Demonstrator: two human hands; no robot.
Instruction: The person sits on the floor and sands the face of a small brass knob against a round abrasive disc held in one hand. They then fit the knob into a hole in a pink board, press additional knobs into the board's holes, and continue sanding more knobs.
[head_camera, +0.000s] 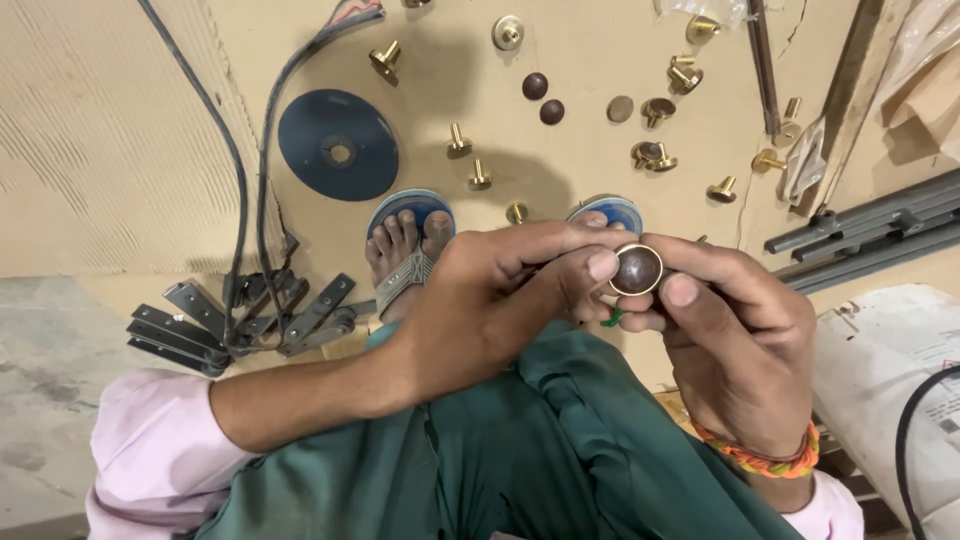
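Grasping a round knob (637, 270), both hands' (500, 300) (735, 330) grips hover over a tan, seemingly fibreboard floor (120, 120).

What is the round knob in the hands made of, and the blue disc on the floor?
The knob looks like metal: a shiny golden rim, probably brass, around a dull brown face. The blue disc looks matte and grainy, likely an abrasive wheel, though that is uncertain.

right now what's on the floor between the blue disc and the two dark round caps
In the head view, two brass knobs: between the blue disc and the dark round caps one knob lies higher up, and another stands lower.
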